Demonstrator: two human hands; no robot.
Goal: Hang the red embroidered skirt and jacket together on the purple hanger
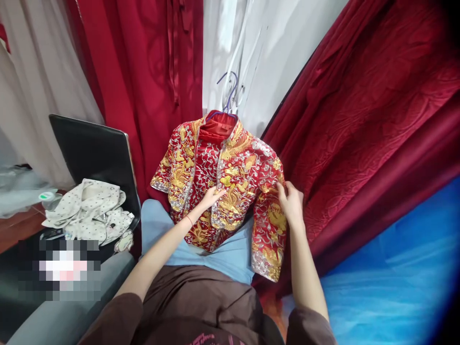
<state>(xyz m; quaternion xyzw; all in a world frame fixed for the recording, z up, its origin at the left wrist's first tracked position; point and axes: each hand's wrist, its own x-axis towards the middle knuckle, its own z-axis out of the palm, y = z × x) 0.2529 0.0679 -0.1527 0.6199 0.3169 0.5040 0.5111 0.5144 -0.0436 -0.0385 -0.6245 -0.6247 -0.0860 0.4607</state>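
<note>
A red jacket (235, 165) with gold and silver embroidery hangs from a purple hanger (230, 91) and rests over my lap. With its fingers closed on the front edge of the jacket, my left hand (212, 197) is near the middle. My right hand (290, 203) pinches the outer side of the sleeve on the right, below the shoulder. That sleeve hangs down toward my knee, its cuff embroidered in silver and gold. Matching red embroidered fabric shows inside the jacket's open front.
On the left, a black chair (93, 148) holds a crumpled white dotted cloth (89, 211). Dark red garments (366, 124) hang at the right and behind. Blue fabric (395, 268) spreads at the lower right. A white curtain (280, 52) hangs behind the hanger.
</note>
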